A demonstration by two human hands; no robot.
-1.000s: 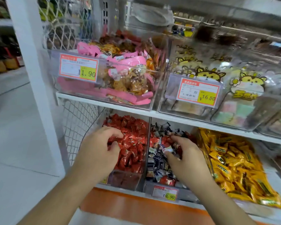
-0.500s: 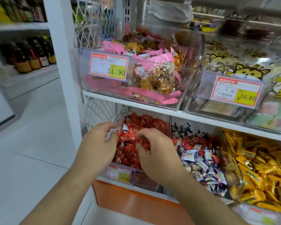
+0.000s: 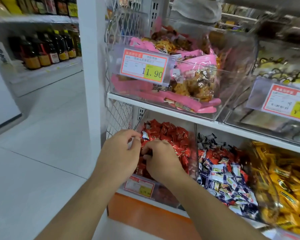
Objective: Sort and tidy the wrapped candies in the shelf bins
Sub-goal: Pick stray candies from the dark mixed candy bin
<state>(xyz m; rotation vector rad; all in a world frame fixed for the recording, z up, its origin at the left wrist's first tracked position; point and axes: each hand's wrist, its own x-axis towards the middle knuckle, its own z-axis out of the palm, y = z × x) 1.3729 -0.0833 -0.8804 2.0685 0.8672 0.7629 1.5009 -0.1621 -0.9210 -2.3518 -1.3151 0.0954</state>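
Hands both in the left bin (image 3: pixel 191 149) w/ red candies (image 3: pixel 171 137): left hand (image 3: pixel 121 153) pinches one at far-left edge; right hand (image 3: pixel 160 160) curled into pile just right, grip contents unclear.

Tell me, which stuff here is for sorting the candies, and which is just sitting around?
For the job: left hand, right hand, red candies, mixed candies, yellow candies.

Just sitting around: pink snack bags, dark bottles, price tag.
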